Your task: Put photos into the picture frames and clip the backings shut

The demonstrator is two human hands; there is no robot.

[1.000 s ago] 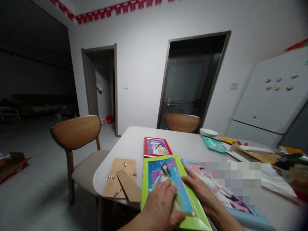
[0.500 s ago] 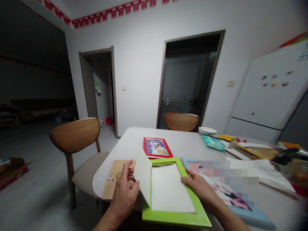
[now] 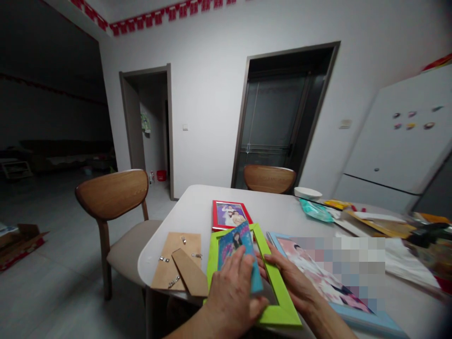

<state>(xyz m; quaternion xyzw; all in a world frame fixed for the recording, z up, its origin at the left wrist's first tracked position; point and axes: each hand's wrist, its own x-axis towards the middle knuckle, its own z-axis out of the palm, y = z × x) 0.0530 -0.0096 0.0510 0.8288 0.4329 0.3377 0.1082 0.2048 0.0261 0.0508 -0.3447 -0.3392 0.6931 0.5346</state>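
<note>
A lime green picture frame lies at the near edge of the white table. A colourful photo of a figure in a dress lies tilted over the frame's opening. My left hand rests on the photo, fingers pressed flat on it. My right hand lies on the frame's right rail, fingers stretched out and touching the photo's edge. A brown backing board with a stand and metal clips lies left of the frame.
A red framed photo lies behind the green frame, a large blue frame to its right. Papers, a teal packet and a white bowl sit at the far right. Two wooden chairs stand by the table; a fridge is at right.
My left hand lifted the photo out of the frame, turned it white side up beside the frame, and now has it face up and tilted on the frame again. The right hand stayed.
</note>
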